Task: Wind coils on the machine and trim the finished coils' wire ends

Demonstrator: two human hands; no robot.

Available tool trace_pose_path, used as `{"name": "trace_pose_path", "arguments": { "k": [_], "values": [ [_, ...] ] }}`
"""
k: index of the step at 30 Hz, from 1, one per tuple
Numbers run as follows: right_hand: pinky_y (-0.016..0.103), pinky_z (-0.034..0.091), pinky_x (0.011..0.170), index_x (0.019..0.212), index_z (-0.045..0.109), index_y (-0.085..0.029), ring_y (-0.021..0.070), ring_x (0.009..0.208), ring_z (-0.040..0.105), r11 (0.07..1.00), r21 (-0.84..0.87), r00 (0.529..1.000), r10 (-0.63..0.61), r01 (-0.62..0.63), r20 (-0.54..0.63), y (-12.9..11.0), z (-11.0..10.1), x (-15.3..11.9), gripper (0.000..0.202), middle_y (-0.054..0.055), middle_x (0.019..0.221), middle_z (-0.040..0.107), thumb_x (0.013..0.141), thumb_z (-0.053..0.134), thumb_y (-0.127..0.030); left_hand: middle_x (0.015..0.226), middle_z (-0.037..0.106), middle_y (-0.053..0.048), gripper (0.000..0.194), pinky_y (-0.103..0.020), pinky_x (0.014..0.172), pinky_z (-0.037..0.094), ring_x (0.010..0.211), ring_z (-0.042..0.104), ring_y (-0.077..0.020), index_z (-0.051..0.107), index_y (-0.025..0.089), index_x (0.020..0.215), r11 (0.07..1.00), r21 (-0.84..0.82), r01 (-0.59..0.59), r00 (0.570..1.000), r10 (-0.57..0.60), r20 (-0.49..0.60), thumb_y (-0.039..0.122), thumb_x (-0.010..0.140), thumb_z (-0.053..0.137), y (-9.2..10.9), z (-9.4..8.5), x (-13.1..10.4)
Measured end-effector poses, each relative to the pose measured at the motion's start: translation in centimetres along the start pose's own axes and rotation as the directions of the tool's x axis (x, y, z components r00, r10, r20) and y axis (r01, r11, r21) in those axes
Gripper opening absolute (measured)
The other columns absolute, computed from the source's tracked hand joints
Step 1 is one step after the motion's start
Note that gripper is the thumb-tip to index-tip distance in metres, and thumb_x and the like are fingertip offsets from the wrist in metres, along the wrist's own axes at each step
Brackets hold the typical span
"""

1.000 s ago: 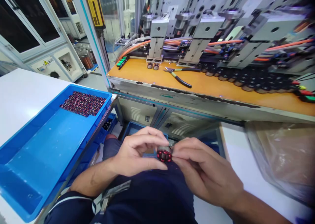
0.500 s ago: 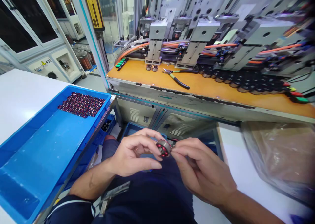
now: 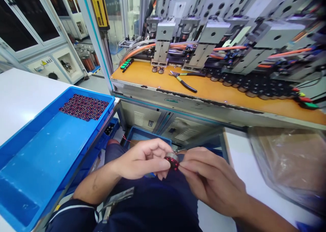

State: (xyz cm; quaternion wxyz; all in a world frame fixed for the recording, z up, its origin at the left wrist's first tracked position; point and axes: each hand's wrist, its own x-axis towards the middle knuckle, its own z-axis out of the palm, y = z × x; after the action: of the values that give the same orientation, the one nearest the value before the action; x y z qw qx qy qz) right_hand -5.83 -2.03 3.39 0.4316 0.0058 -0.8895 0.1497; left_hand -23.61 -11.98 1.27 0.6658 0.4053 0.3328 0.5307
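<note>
Ring (image 3: 173, 156), one, metal with red windings: between our two hands. Left hand (image 3: 141, 162): thumb and fingers gripping its side. Right hand (image 3: 212, 176): fingertips drawn together at its edge; whether they grip it we cannot tell. We judge it stiff, light enough for fingertips, windings easily scratched; best held by the outer metal band. Beyond: pliers (image 3: 187, 85), on the worktop (image 3: 142, 75).

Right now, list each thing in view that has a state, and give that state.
Left hand: closed on the ring part.
Ring part: held, partly covered by the thumb.
Right hand: fingertips pinched together at the ring part's edge.
Pliers: lying down, handles spread.
Blue tray: partly filled, small parts bunched toward its far end.
Cabinet doors: shut.
Clear plastic: wrinkled.
</note>
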Motion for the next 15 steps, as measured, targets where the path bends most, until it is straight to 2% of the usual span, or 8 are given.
{"name": "trace_pose_path", "arguments": {
  "k": [4, 8, 10, 11, 13, 15],
  "values": [
    [0.024, 0.056, 0.06, 0.094, 0.057, -0.015, 0.0135, 0.068, 0.064, 0.995, -0.077, 0.998, 0.056, -0.058, -0.027, 0.0, 0.2, 0.2, 0.011, 0.005, 0.078, 0.064, 0.089, 0.056, -0.006, 0.082, 0.066, -0.001, 0.022, -0.017, 0.059, 0.052, 0.064, 0.067, -0.0075, 0.057, 0.016, 0.105, 0.981, 0.004, -0.196, 0.979, 0.196, -0.062, 0.018, 0.086, 0.069, -0.5, 0.4, 0.1],
    [0.023, 0.055, 0.057, 0.092, 0.058, -0.016, 0.0134, 0.066, 0.065, 0.991, -0.082, 0.994, 0.105, -0.108, -0.038, 0.0, 0.2, 0.5, 0.01, 0.004, 0.076, 0.064, 0.088, 0.057, -0.007, 0.111, 0.066, -0.006, 0.026, -0.029, 0.08, 0.059, 0.089, 0.073, -0.0151, 0.058, 0.014, 0.08, 0.91, -0.006, -0.415, 0.906, 0.412, -0.094, 0.003, 0.069, 0.079, -0.9, 0.5, 0.3],
    [0.023, 0.055, 0.057, 0.093, 0.057, -0.016, 0.0135, 0.066, 0.065, 0.995, -0.054, 0.996, 0.082, -0.083, -0.022, 0.0, 0.1, 0.7, 0.01, 0.004, 0.077, 0.064, 0.089, 0.056, -0.007, 0.105, 0.07, -0.005, 0.035, -0.036, 0.089, 0.056, 0.101, 0.072, -0.0211, 0.051, 0.014, 0.07, 0.875, -0.066, -0.479, 0.875, 0.47, -0.12, 0.006, 0.064, 0.084, -1.0, 0.4, 0.5],
    [0.024, 0.056, 0.057, 0.094, 0.057, -0.017, 0.0135, 0.066, 0.065, 0.997, -0.04, 0.998, 0.066, -0.066, -0.009, 0.0, -0.1, 0.8, 0.01, 0.004, 0.077, 0.064, 0.09, 0.055, -0.008, 0.098, 0.072, -0.004, 0.038, -0.04, 0.093, 0.055, 0.106, 0.07, -0.0239, 0.049, 0.015, 0.07, 0.868, -0.113, -0.483, 0.873, 0.467, -0.143, 0.011, 0.063, 0.086, -1.1, 0.4, 0.6],
    [0.025, 0.057, 0.058, 0.095, 0.057, -0.018, 0.0136, 0.065, 0.065, 0.999, -0.023, 0.999, 0.027, -0.027, 0.029, -0.1, -0.4, 0.8, 0.011, 0.003, 0.077, 0.065, 0.091, 0.053, -0.008, 0.094, 0.074, -0.005, 0.04, -0.043, 0.096, 0.052, 0.112, 0.067, -0.0256, 0.052, 0.017, 0.077, 0.891, -0.187, -0.413, 0.906, 0.383, -0.179, 0.026, 0.064, 0.088, -1.3, 0.3, 0.8],
    [0.025, 0.058, 0.057, 0.092, 0.058, -0.019, 0.0135, 0.064, 0.065, 1.0, -0.018, 0.997, 0.002, 0.0, 0.073, 0.0, -0.6, 0.6, 0.012, 0.002, 0.075, 0.065, 0.092, 0.052, -0.009, 0.093, 0.074, -0.007, 0.042, -0.035, 0.088, 0.054, 0.099, 0.071, -0.0203, 0.059, 0.016, 0.089, 0.952, -0.195, -0.238, 0.969, 0.219, -0.115, 0.042, 0.068, 0.084, -1.4, 0.1, 1.0]
  ]
}}
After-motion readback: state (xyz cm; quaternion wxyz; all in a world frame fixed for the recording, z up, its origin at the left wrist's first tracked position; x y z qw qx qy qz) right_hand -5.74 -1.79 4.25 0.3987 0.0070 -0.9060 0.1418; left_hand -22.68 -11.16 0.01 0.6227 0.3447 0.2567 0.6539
